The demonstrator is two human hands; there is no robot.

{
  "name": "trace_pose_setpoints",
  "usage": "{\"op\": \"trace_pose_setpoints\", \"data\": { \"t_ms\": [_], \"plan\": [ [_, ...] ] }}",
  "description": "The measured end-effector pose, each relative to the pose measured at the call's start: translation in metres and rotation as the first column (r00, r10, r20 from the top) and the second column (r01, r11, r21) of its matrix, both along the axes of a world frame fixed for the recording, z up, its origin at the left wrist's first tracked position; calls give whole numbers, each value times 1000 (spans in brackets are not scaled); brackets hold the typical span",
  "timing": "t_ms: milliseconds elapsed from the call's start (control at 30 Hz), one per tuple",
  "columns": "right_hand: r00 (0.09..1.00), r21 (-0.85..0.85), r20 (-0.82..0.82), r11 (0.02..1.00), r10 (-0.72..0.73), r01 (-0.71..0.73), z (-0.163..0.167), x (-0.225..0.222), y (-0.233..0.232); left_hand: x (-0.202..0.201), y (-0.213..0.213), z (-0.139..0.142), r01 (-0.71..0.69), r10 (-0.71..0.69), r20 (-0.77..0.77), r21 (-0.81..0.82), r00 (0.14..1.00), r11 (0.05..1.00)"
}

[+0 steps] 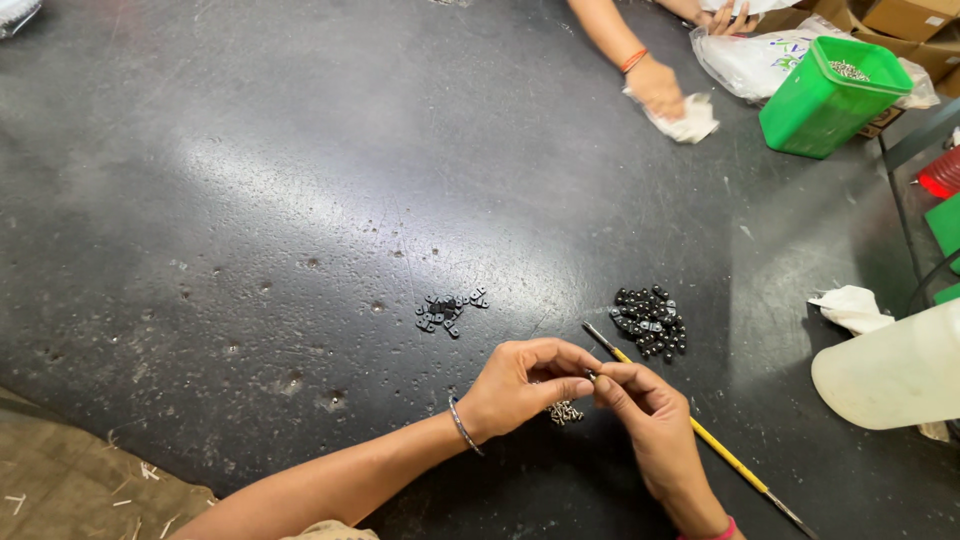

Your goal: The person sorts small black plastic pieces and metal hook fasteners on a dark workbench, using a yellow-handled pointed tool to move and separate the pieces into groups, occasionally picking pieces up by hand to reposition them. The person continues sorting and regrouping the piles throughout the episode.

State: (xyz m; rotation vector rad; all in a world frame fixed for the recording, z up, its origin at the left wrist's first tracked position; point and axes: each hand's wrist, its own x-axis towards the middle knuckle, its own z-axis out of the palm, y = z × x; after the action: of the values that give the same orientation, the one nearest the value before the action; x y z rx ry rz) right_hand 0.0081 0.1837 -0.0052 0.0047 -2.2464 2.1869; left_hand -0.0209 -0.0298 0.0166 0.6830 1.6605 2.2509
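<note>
My left hand (525,385) and my right hand (650,420) meet fingertip to fingertip low in the head view, pinching a tiny dark part (590,377) between them. A small heap of silvery screws (565,412) lies on the dark table just under my left hand. Beyond my hands sit a cluster of small black flat pieces (450,311) and a pile of round black parts (650,322). A thin yellow-handled tool (720,455) lies on the table, passing under my right hand.
Another person's hand (655,85) presses a white cloth (690,122) at the far edge. A green bin (825,95) holds small metal parts beside white bags (750,60). A white plastic jug (895,370) and crumpled white cloth (850,307) are at right.
</note>
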Motion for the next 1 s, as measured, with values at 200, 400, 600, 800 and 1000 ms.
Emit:
{"op": "trace_pose_setpoints", "data": {
  "t_ms": [200, 400, 600, 800, 1000],
  "plan": [
    [999, 179, -29, 983, -34, 38, 19, 3, -3, -2, -1, -1, -144, 126, -99, -202, 987, 969],
    [931, 784, -364, 537, -10, 312, 50, 0, 11, -18, -3, -8, -305, 310, 63, -80, 949, 949],
    [946, 884, -323, 353, -11, 306, 51, 1, 13, -30, -8, -19, -282, 282, 180, -22, 943, 959],
    [939, 767, -339, 561, -57, 311, 52, 4, 0, -38, -16, -25, -288, 284, 223, -17, 933, 958],
    [899, 702, -437, 637, 32, 318, 59, 11, -13, -40, -16, -27, -274, 274, 223, -33, 936, 961]
  ]
}}
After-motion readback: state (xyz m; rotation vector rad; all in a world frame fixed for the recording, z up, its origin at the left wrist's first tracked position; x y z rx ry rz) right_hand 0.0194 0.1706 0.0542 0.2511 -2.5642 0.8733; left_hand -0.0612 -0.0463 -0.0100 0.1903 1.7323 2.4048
